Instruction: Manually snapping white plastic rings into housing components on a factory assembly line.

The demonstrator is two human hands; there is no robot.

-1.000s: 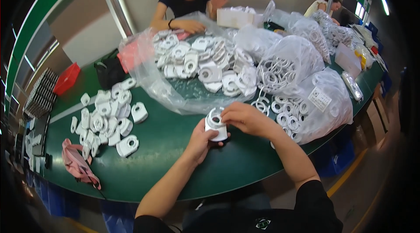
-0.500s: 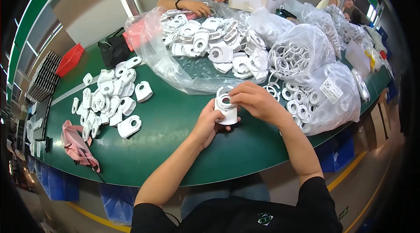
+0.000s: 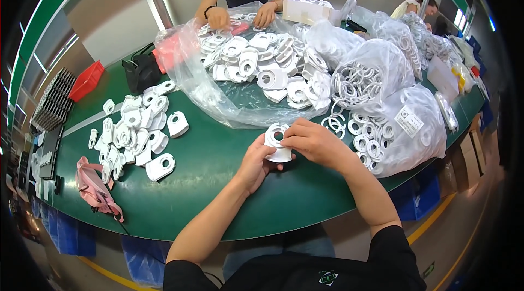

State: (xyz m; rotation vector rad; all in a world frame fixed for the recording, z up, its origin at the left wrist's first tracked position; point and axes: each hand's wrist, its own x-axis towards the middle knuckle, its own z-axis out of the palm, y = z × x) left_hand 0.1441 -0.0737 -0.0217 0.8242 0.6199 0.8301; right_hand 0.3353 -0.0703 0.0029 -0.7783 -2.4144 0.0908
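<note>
Above the near part of the table, my left hand (image 3: 252,163) is closed around a white plastic housing (image 3: 279,155) with a rounded top and a round hole. A white ring (image 3: 274,129) lies over that hole, as far as I can see. The fingertips of my right hand (image 3: 313,143) are pinched at the ring's right side and partly cover it. To the right sit loose white rings (image 3: 334,126), nearest my right hand. A pile of similar white housings (image 3: 131,127) is spread out on the left.
Across the green table (image 3: 218,203), a co-worker's hands (image 3: 219,19) reach into a heap of white housings (image 3: 248,61) on clear plastic (image 3: 210,106). Bags of rings (image 3: 417,132) crowd the right. A pink strap bundle (image 3: 94,187), black bag (image 3: 142,71) and red tray (image 3: 87,80) are left.
The ring, raised and tilted above the housing before, now lies flatter against its round top. My right fingers have come down with it. The co-worker's hands have shifted at the heap.
</note>
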